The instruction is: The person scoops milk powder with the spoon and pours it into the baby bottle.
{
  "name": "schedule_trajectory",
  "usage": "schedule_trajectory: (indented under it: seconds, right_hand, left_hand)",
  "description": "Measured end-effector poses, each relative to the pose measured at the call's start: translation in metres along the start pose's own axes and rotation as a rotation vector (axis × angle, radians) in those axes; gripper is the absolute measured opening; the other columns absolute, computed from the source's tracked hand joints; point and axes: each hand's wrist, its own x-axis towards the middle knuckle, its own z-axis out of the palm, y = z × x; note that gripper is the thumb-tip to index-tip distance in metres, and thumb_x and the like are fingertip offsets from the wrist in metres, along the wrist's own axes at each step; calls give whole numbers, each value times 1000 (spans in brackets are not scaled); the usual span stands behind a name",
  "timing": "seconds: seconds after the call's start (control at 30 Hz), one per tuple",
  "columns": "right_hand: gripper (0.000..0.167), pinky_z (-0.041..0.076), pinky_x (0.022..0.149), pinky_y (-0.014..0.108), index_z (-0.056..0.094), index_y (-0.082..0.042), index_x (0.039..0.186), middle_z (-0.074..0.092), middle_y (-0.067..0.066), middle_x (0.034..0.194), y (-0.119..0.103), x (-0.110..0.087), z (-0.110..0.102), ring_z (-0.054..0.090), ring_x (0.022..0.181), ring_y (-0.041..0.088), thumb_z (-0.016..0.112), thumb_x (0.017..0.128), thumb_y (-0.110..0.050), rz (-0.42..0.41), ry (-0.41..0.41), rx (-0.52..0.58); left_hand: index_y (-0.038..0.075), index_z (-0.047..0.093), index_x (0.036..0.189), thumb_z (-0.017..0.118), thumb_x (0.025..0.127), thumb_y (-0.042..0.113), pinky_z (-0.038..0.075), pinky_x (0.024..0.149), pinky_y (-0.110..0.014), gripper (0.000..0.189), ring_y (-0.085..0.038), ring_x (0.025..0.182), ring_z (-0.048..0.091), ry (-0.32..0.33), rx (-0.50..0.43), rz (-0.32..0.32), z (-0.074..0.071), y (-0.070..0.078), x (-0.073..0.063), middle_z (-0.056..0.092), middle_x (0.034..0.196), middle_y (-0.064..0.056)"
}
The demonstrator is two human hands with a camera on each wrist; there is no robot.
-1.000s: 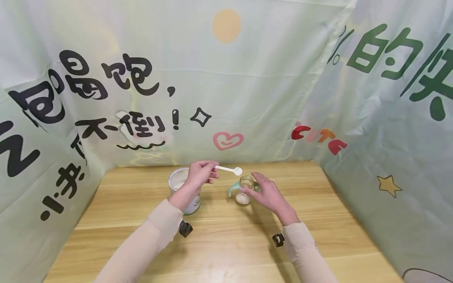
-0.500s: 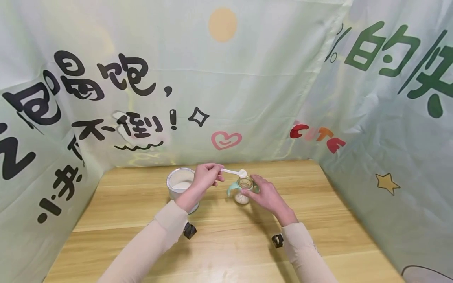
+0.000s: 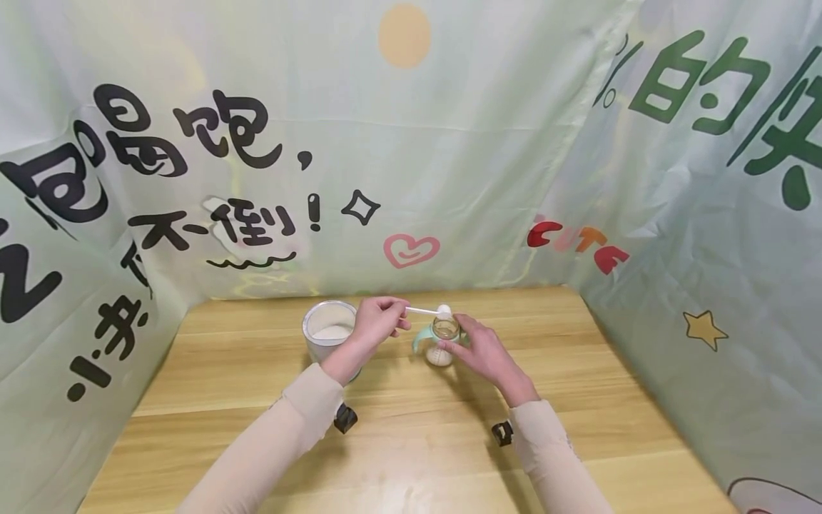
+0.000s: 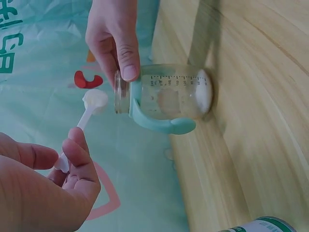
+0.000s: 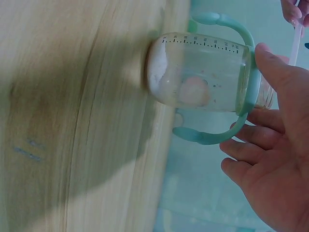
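My left hand (image 3: 379,319) pinches the handle end of a white measuring scoop (image 4: 87,117). The scoop's bowl is just above the mouth of a baby bottle (image 4: 164,92), and white powder shows at the bowl in the left wrist view. Clear-walled, with a mint-green two-handled collar and printed scale, the bottle stands upright on the table. White powder lies at its bottom (image 5: 158,70). My right hand (image 3: 484,353) grips it near the neck, thumb (image 5: 268,63) on the collar and fingers on the other side. The left forearm partly covers an open can (image 3: 317,343).
Inside the can, milk-white powder (image 3: 332,333) is visible. The wooden table (image 3: 411,442) meets printed cloth walls (image 3: 475,178) at the back and both sides. Black wrist camera mounts (image 3: 344,418) hang beneath the cuffs.
The left hand has carried the scoop rightward to over the bottle's mouth, and its bowl has tipped over. The right hand stays on the bottle. More of the can's inside shows.
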Motion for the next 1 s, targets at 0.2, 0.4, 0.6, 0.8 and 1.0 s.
schedule_trajectory:
  seconds: [0.2, 0.4, 0.6, 0.8, 1.0]
  right_hand:
    - [65, 51, 111, 57, 54, -2, 148, 66, 21, 139, -1, 0, -1, 65, 127, 41, 75, 97, -36, -8, 2, 3]
    - [67, 49, 114, 57, 53, -1, 150, 63, 22, 145, 0, 0, 0, 63, 131, 42, 75, 98, -37, 0, -2, -11]
    - [67, 50, 114, 57, 53, -3, 151, 64, 21, 144, 0, 0, 1, 63, 131, 41, 75, 98, -38, 13, 0, -3]
    - [68, 50, 113, 56, 52, -1, 151, 64, 22, 143, 0, -2, 1, 63, 131, 41, 75, 98, -37, 14, 3, -1]
    - [67, 51, 112, 56, 53, 0, 150, 66, 22, 141, 0, -1, 2, 64, 129, 41, 75, 98, -36, 9, 5, -7]
  left_hand:
    - [-2, 78, 112, 59, 100, 8, 52, 56, -18, 25, -7, 66, 70, -8, -3, -7, 1, 0, -1, 67, 80, 0]
    - [-1, 79, 111, 60, 99, 9, 54, 60, -20, 24, -10, 71, 72, -15, 28, -3, 0, -2, -2, 72, 87, -3]
    - [3, 80, 113, 61, 99, 10, 55, 62, -20, 24, -11, 75, 73, -21, 74, 5, 1, -6, -1, 75, 90, -6]
    - [3, 80, 112, 60, 100, 9, 55, 62, -20, 24, -13, 77, 74, -25, 78, 25, 1, -9, -1, 75, 90, -6]
    - [2, 80, 111, 59, 98, 6, 56, 62, -20, 25, -20, 81, 76, -17, 93, 45, 1, -10, -2, 76, 93, -9]
